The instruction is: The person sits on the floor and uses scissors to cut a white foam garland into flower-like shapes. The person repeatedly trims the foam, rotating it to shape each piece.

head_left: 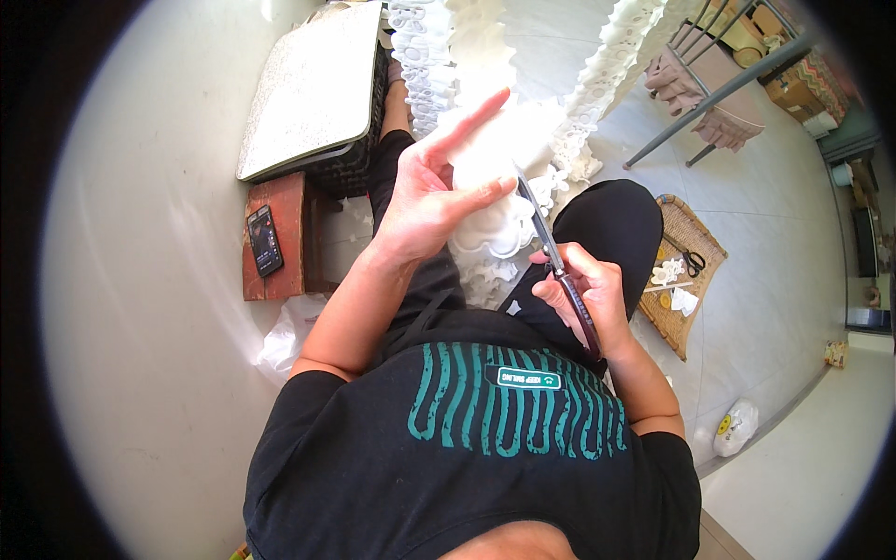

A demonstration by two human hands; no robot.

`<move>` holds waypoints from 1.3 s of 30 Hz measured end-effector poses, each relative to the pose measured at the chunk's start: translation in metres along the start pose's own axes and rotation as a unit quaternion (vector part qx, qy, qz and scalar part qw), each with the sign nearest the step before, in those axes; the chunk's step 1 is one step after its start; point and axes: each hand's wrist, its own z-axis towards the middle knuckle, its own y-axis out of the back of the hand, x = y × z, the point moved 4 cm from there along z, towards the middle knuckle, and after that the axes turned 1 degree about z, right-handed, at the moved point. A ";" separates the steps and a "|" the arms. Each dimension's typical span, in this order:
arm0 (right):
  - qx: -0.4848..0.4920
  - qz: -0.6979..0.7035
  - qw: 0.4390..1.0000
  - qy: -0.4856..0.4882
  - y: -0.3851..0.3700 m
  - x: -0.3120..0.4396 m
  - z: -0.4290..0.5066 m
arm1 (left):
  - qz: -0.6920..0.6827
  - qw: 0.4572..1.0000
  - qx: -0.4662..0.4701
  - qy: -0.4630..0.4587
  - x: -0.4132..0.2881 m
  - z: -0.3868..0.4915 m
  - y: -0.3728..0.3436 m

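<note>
White scalloped fabric [493, 227] with flower-like edging lies bunched between my hands, its upper part washed out by glare. My left hand [437, 185] holds this fabric, thumb pressed on it and index finger stretched out. In my right hand [584, 287] is a pair of scissors [549, 241] with dark handles; the blades point up to the fabric beside my left thumb. Long white eyelet trim strips [423, 63] hang down from the top of the view. More white scraps [486, 276] lie between my legs.
At left, a phone [264, 241] rests on a red wooden stool [290, 203], near a black basket [350, 168] topped by a white board [315, 91]. At right stand a woven tray [689, 336] with black-handled scissors [694, 264] and white pieces, and a metal-legged chair [721, 87].
</note>
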 end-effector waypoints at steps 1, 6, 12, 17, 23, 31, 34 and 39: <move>0.002 -0.003 1.000 -0.001 0.001 0.001 0.000 | 0.002 1.000 0.005 -0.005 0.000 0.000 0.000; 0.012 -0.015 1.000 0.005 0.004 0.003 -0.004 | 0.023 1.000 0.016 -0.008 0.000 0.002 0.003; 0.012 -0.020 1.000 0.015 0.004 0.003 -0.006 | 0.026 0.999 0.027 0.018 -0.003 0.002 0.004; 0.022 -0.022 0.999 0.025 0.009 0.003 -0.006 | -0.023 0.996 0.052 0.073 -0.003 0.003 0.005; 0.044 -0.059 0.997 0.020 0.014 0.008 -0.008 | -0.034 0.994 0.066 0.078 -0.001 0.003 0.006; 0.046 -0.057 0.997 0.025 0.014 0.005 -0.009 | -0.033 0.995 0.067 0.059 0.001 0.004 0.007; 0.059 0.070 0.993 -0.076 0.011 -0.006 -0.011 | -0.024 0.996 0.054 0.068 -0.002 0.005 0.005; 0.068 0.165 0.977 -0.116 0.006 -0.011 -0.010 | -0.030 0.995 0.058 0.076 0.003 0.000 -0.002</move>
